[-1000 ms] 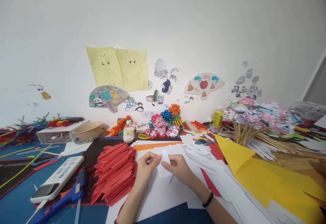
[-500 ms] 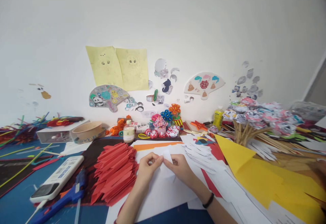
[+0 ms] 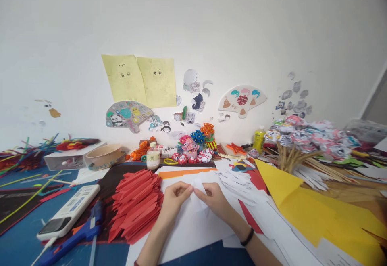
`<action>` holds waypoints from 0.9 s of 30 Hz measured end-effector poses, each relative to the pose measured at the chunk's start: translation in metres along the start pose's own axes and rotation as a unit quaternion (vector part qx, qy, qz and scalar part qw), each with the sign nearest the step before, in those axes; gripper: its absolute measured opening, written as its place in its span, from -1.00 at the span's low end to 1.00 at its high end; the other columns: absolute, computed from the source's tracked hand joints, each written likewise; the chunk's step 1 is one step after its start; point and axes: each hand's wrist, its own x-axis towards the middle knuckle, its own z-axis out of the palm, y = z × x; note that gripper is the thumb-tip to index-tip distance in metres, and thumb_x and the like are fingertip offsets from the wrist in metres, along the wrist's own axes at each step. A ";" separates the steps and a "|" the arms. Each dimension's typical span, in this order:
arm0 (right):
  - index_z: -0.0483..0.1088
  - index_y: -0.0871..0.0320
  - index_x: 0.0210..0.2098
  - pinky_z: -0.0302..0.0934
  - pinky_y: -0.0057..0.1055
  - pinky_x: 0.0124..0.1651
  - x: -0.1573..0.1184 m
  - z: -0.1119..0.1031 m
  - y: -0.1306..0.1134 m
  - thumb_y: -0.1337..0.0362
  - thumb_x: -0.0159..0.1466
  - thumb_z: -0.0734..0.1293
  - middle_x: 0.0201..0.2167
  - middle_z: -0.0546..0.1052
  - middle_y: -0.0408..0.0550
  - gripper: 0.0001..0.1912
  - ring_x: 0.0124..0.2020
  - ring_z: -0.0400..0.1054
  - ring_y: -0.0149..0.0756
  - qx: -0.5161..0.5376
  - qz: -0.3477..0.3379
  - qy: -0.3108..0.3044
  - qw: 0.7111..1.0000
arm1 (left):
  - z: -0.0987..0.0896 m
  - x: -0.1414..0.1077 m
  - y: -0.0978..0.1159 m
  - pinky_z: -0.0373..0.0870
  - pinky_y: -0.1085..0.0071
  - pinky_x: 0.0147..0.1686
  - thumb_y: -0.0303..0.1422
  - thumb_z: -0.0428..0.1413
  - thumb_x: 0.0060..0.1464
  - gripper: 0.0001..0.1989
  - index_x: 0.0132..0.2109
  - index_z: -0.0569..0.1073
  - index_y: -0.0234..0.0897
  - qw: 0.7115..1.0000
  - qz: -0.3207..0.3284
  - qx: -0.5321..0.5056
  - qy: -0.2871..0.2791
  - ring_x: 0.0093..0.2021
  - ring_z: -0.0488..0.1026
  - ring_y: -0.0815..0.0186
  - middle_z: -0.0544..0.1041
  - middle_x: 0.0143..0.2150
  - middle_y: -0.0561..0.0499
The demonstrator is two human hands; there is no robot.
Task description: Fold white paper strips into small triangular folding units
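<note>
A small piece of white paper (image 3: 198, 203) is held up between both hands over larger white sheets (image 3: 190, 239). My left hand (image 3: 175, 198) pinches its left edge with thumb and forefinger. From the other side, my right hand (image 3: 214, 199), a black band on its wrist, grips the same paper with the thumb in front. Folds in the paper are hard to make out against the white beneath. Left of my left hand lies a pile of folded red paper strips (image 3: 136, 205). Cut white paper pieces (image 3: 238, 187) lie beyond my right hand.
A blue glue gun (image 3: 87, 227) and a white power strip (image 3: 71, 209) lie at the left. Yellow paper (image 3: 320, 213) covers the right side. At the back stand a small bottle (image 3: 153, 158), paper flowers (image 3: 190, 145) and a bunch of stemmed paper flowers (image 3: 314, 137).
Both hands keep their pinch on the white paper. Fingers and paper have shifted only very slightly; the things around them stay put.
</note>
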 end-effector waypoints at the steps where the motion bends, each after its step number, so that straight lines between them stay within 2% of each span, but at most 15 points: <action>1: -0.11 0.12 -0.64 -0.25 -0.47 -0.56 0.000 0.001 0.001 0.07 0.21 0.24 -0.64 -0.09 -0.28 -0.51 -0.58 -0.18 -0.50 0.001 -0.001 0.000 1.000 | 0.001 0.000 -0.001 0.11 0.51 -0.51 -0.12 0.24 -0.12 -0.69 -0.44 0.51 -0.33 1.000 0.002 0.004 0.006 -0.50 0.26 0.39 0.45 -0.52 0.04; 10: -0.07 0.12 -0.64 -0.24 -0.47 -0.55 -0.002 0.005 0.002 0.07 0.23 0.21 -0.64 -0.06 -0.27 -0.54 -0.58 -0.16 -0.49 0.000 -0.003 -0.002 1.000 | 0.003 0.000 -0.007 0.17 0.48 -0.44 -0.15 0.20 -0.07 -0.70 -0.51 0.47 -0.32 0.997 0.022 0.040 0.058 -0.48 0.24 0.38 0.38 -0.55 0.07; 16: -0.13 0.12 -0.65 -0.25 -0.48 -0.56 0.000 0.008 0.007 0.03 0.20 0.23 -0.65 -0.09 -0.29 -0.49 -0.59 -0.18 -0.50 -0.010 0.005 0.020 1.000 | 0.005 0.000 -0.012 0.16 0.49 -0.47 -0.17 0.20 -0.06 -0.71 -0.52 0.46 -0.32 0.994 0.043 0.053 0.088 -0.50 0.25 0.38 0.40 -0.56 0.07; 22: -0.11 0.11 -0.65 -0.26 -0.47 -0.56 0.001 0.007 0.001 0.06 0.19 0.24 -0.66 -0.09 -0.28 -0.51 -0.60 -0.18 -0.50 -0.011 0.021 0.025 0.999 | 0.004 0.001 -0.012 0.12 0.49 -0.49 -0.16 0.19 -0.05 -0.71 -0.51 0.47 -0.31 0.992 0.054 0.085 0.075 -0.52 0.24 0.39 0.39 -0.57 0.08; 27: -0.04 0.12 -0.64 -0.22 -0.48 -0.55 0.000 0.002 -0.005 0.07 0.19 0.23 -0.63 -0.02 -0.26 -0.56 -0.58 -0.13 -0.49 0.036 0.018 -0.017 0.999 | -0.001 0.003 -0.007 0.13 0.48 -0.47 -0.18 0.16 -0.02 -0.73 -0.46 0.50 -0.31 0.992 0.062 0.109 0.031 -0.48 0.27 0.36 0.46 -0.50 0.02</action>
